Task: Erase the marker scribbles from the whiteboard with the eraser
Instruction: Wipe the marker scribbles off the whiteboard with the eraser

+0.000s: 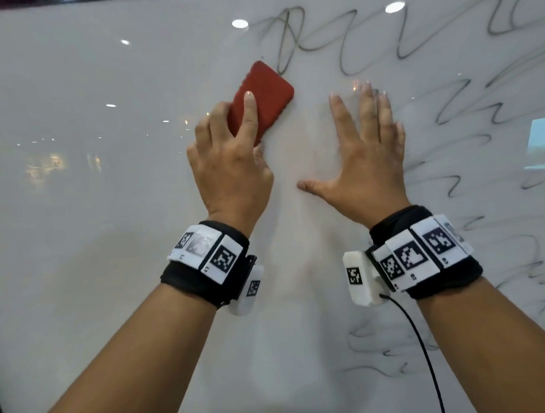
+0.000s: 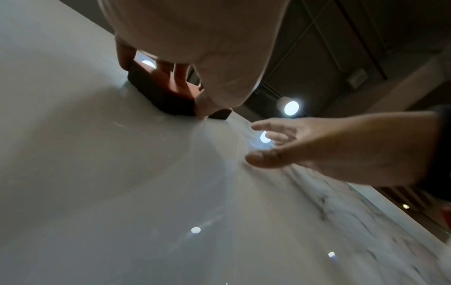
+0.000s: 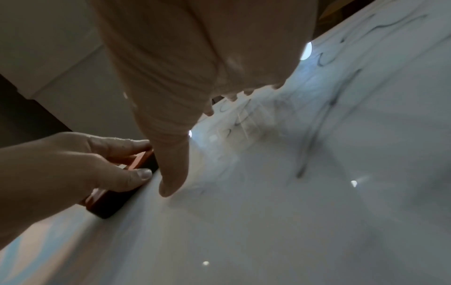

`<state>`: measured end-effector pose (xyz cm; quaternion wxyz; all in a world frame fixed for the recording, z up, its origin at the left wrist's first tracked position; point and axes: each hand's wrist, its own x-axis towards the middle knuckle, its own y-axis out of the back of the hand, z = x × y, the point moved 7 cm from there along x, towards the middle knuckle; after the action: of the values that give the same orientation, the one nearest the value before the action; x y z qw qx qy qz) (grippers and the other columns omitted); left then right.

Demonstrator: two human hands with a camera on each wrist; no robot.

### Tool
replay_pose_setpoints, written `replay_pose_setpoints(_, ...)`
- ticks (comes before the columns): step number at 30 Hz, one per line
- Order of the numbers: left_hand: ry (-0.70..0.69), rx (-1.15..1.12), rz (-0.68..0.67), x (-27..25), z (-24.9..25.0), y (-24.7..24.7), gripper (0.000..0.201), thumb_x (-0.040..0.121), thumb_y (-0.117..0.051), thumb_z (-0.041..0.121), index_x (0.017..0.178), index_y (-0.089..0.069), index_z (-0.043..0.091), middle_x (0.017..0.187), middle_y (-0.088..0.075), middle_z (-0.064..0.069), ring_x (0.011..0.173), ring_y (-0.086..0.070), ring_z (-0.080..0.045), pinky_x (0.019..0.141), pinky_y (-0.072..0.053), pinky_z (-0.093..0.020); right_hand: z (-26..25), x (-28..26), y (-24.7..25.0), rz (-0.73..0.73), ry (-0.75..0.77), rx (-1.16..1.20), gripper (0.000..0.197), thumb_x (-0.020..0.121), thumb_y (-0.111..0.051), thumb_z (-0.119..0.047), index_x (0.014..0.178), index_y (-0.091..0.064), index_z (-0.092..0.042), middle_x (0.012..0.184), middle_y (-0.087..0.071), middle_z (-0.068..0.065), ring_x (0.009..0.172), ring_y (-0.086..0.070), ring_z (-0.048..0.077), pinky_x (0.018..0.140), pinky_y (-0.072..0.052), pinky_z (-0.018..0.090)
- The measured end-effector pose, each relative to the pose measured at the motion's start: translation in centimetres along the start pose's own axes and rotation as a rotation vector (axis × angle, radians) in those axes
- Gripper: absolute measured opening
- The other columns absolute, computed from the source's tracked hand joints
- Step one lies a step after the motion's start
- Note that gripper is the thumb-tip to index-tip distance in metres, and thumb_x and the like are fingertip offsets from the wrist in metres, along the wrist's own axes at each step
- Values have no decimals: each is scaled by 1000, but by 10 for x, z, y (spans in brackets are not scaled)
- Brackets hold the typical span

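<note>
Clearly red, the eraser (image 1: 261,97) was a rounded oblong block with a textured back and a darker pad underneath, and it lay flat against the whiteboard (image 1: 95,212), its long axis tilted toward one o'clock. My left hand (image 1: 229,164) held it by the lower end: the forefinger lay straight along the red back, the thumb pinched one long edge and the other fingers curled round the opposite edge, as the left wrist view showed with the eraser (image 2: 168,92) pressed to the board beneath my left hand (image 2: 207,57). Most of the block stuck out beyond that grip toward twelve o'clock, and its top corner touched the lowest loop of the scribbles (image 1: 383,45). Those dark looping marker lines ran from about one o'clock down the whole three o'clock side of the board, while the nine o'clock side looked wiped. My right hand (image 1: 368,153) lay flat on the whiteboard just beside the eraser, at its three o'clock, fingers spread and straight, thumb pointing toward nine o'clock, holding nothing. From the right wrist view, my right hand (image 3: 207,67) pressed its thumb tip against the board near the eraser (image 3: 114,200).
</note>
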<state>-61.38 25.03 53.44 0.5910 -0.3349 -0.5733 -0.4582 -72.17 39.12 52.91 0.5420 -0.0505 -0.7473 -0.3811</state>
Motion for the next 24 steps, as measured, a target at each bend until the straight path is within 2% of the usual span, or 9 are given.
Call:
replay_pose_setpoints(4, -260, 4, -37, -11, 18, -10, 67, 82, -66, 18, 146, -47, 23, 138, -51, -7, 123, -44, -30, 94, -39, -45, 2, 14, -1, -9, 21, -7, 120, 68, -72, -71, 157, 0, -33, 165, 14, 7, 151, 13, 28, 121, 3, 51)
replay_pose_setpoints(6, -236, 1, -26, -7, 15, -10, 67, 81, -66, 19, 145, -47, 24, 137, -51, -7, 122, -45, -30, 94, -39, -44, 5, 12, -4, -8, 31, -16, 118, 69, -67, -75, 157, 1, -34, 165, 15, 6, 151, 15, 26, 121, 5, 49)
replay_pose_setpoints(10, -9, -58, 11, 9, 8, -4, 68, 81, -65, 20, 146, -46, 24, 136, -50, -8, 123, -44, -30, 93, -42, -46, 7, 10, -4, -12, 39, -41, 116, 71, -61, -78, 157, 4, -35, 164, 17, 4, 151, 17, 24, 122, 5, 49)
replay_pose_setpoints(11, -30, -70, 1, 7, 14, -4, 67, 81, -64, 21, 146, -46, 23, 136, -50, -8, 122, -44, -30, 92, -43, -46, 7, 10, -4, -10, 39, -36, 117, 71, -62, -78, 157, 4, -35, 165, 17, 4, 151, 17, 24, 122, 4, 49)
replay_pose_setpoints(15, -262, -26, -25, -6, 28, -10, 61, 84, -64, 24, 144, -50, 20, 136, -52, -11, 119, -47, -32, 89, -45, -45, 8, 8, -5, -6, 31, 0, 119, 70, -64, -76, 157, 4, -32, 165, 16, 1, 151, 16, 21, 123, 4, 47)
replay_pose_setpoints(17, -193, 15, 10, 7, 13, -7, 62, 84, -63, 23, 144, -49, 22, 136, -52, -10, 120, -48, -33, 90, -43, -46, 9, 7, -5, -2, 34, -12, 119, 70, -65, -76, 157, 5, -33, 165, 16, 1, 151, 16, 21, 122, 5, 46)
replay_pose_setpoints(20, 37, -17, 35, 26, -4, 1, 63, 85, -62, 24, 146, -46, 23, 136, -50, -12, 122, -46, -34, 91, -43, -48, 9, 7, -5, -10, 40, -20, 119, 71, -64, -76, 157, 6, -33, 164, 18, 0, 151, 17, 21, 122, 6, 46)
replay_pose_setpoints(21, 20, -19, 32, 25, 1, 0, 63, 85, -62, 24, 146, -46, 23, 136, -50, -12, 122, -46, -34, 91, -43, -47, 9, 7, -5, -6, 39, -20, 119, 71, -64, -76, 157, 6, -33, 165, 18, 0, 151, 17, 21, 122, 6, 46)
replay_pose_setpoints(24, -268, 16, 10, 11, 23, -8, 60, 85, -63, 23, 144, -50, 20, 135, -52, -12, 119, -48, -33, 91, -43, -46, 9, 7, -5, -2, 37, -13, 119, 71, -63, -76, 157, 6, -34, 165, 17, 0, 151, 17, 20, 122, 5, 46)
